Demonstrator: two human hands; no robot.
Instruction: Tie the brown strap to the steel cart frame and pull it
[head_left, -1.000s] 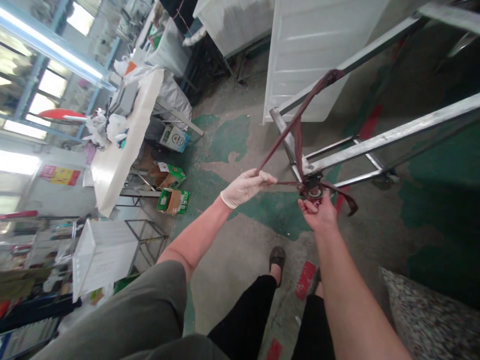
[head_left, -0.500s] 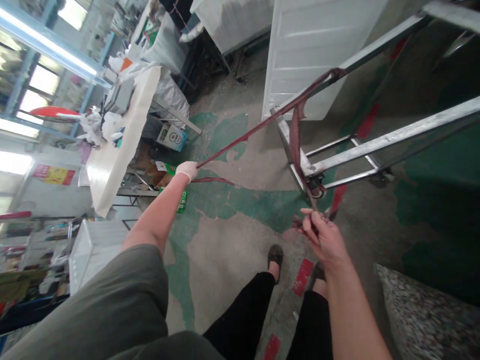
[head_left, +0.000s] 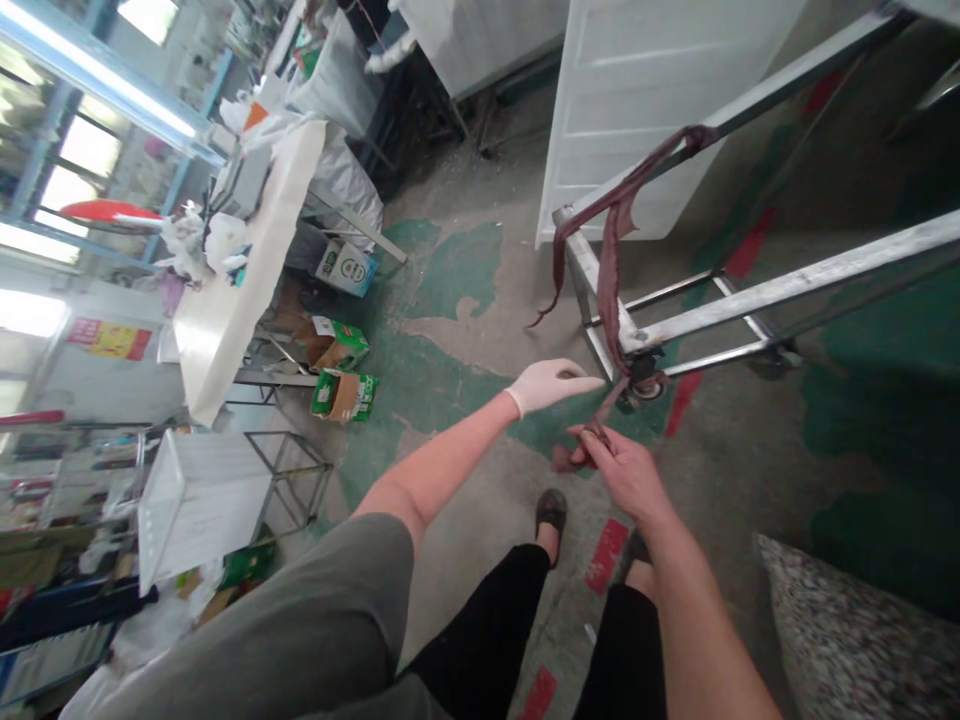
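Open cartons (head_left: pixel 343 394) lie on the floor — contents not visible. The strap (head_left: pixel 609 270) on the frame (head_left: pixel 787 280) is pinched by the right hand (head_left: pixel 622 468); it was released by the left hand (head_left: pixel 551 384) — fingers now together

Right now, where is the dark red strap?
Head view, right of centre: the strap hangs down the metal cart frame, its lower end pinched in the right hand, beside the gloved left hand.

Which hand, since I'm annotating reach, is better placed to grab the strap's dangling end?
Likely left: the gloved left hand is open and empty, nearest the dangling end; the right hand pinches the strap lower down.
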